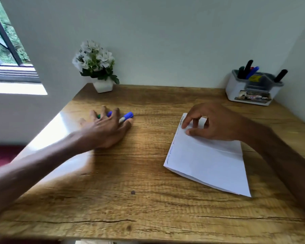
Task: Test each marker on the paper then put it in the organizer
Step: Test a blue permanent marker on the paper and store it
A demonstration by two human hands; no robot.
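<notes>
The left hand [106, 127] lies spread over the loose markers [127, 116] at the left of the table [130, 182]; whether it pinches one cannot be told. Light, stiff and smooth, they likely roll: a mid-barrel pinch suits. The right hand [213, 122] pins the paper [206, 162] with relaxed fingertips, holding nothing

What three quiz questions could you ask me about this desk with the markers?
1. True or false: several markers stand in the organizer.
2. Fill in: the loose marker poking out beside the left hand has a ___ cap.
3. What does the right hand touch? A) the paper B) the flower pot C) the organizer

Key: 1 true; 2 blue; 3 A.
</notes>
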